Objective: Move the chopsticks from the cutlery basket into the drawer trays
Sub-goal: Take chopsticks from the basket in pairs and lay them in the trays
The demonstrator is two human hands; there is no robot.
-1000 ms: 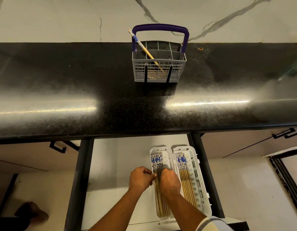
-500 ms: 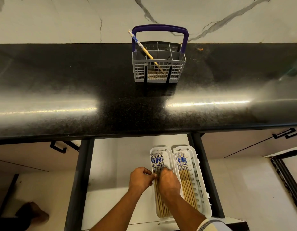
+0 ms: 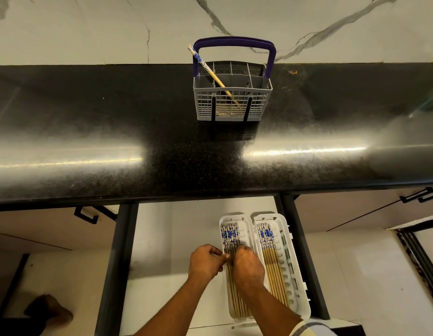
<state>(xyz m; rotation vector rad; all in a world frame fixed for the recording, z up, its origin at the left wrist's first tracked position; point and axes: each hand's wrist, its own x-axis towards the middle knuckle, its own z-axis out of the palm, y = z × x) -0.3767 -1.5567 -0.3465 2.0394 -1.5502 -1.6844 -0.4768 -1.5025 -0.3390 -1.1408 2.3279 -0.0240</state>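
Observation:
A grey cutlery basket (image 3: 259, 103) with a purple handle stands at the back of the black counter; one blue-patterned chopstick (image 3: 212, 73) leans in it. Below, in the open drawer, lie two white trays side by side. The left tray (image 3: 245, 225) holds several chopsticks (image 3: 230, 235), and the right tray (image 3: 292, 270) holds several more (image 3: 271, 260). My left hand (image 3: 204, 264) and my right hand (image 3: 248, 265) meet over the left tray, fingers curled on the chopsticks there. How many they pinch is hidden.
The black counter (image 3: 162, 132) overhangs the drawer's back. The drawer's white floor (image 3: 167, 251) lies left of the trays, between dark side rails. Cabinet fronts with black handles (image 3: 419, 197) flank the drawer. A foot (image 3: 53, 311) shows at lower left.
My hands stay over the left tray and barely shift. The basket and its leaning chopstick have not moved.

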